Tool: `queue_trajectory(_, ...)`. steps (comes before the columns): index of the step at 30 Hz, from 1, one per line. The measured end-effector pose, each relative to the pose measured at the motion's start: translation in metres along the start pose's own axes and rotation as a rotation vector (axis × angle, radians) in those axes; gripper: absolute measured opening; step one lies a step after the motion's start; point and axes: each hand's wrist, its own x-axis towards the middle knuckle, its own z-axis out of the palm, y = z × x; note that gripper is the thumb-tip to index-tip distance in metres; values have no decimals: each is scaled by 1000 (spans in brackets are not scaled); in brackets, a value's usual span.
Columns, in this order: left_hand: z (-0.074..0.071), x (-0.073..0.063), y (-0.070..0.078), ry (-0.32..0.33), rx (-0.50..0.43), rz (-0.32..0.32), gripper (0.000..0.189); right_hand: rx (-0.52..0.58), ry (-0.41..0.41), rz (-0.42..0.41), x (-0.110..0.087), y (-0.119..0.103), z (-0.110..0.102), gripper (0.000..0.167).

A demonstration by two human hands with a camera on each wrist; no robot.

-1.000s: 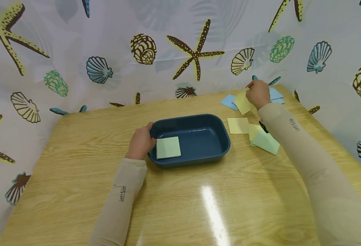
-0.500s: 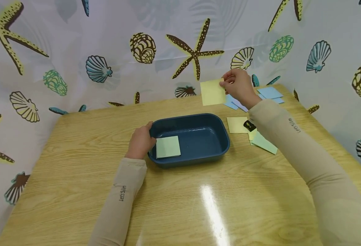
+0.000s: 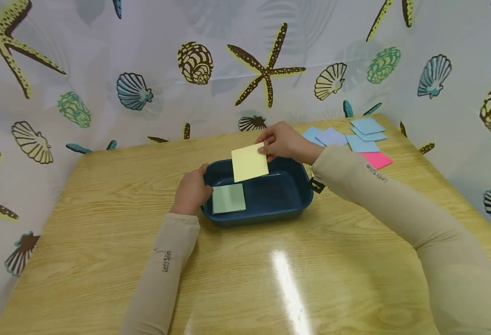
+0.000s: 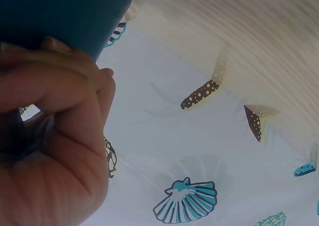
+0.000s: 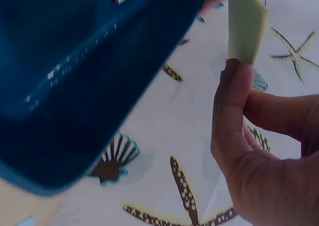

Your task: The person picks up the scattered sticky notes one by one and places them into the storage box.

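A dark blue plastic tray (image 3: 270, 216) sits on the wooden table. My left hand (image 3: 191, 191) grips its left end, with the thumb over the rim; the curled fingers show in the left wrist view beside the tray's wall (image 4: 60, 16). In the tray's left half lies a stack of square sticky notes with a pale green one (image 3: 228, 198) on top. My right hand (image 3: 285, 142) pinches a yellow sticky note (image 3: 249, 162) by its right corner. That note hangs over the back left part of the tray. In the right wrist view thumb and fingertips hold its lower edge.
Blue sticky notes (image 3: 367, 125) and a violet one (image 3: 331, 137) lie at the table's back right, with a pink note (image 3: 377, 159) partly under the right sleeve (image 3: 354, 177). A patterned cloth (image 3: 157, 46) hangs behind the table (image 3: 124, 186).
My right hand has carried the yellow note from the back right pile leftward and down over the tray. Its forearm now hides the yellow and green notes right of the tray. The left hand stays put.
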Motion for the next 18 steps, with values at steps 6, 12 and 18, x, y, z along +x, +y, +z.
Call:
queue_trajectory(6, -2, -2, 0, 6, 5, 30, 67, -78, -86, 24, 9, -4, 30, 29)
queue_trajectory(12, -1, -1, -1, 24, -20, 50, 67, -186, -132, 59, 18, -7, 54, 24)
queue_trajectory(18, -1, -1, -2, 38, -13, 61, 65, -176, -160, 104, 29, -1, 68, 21)
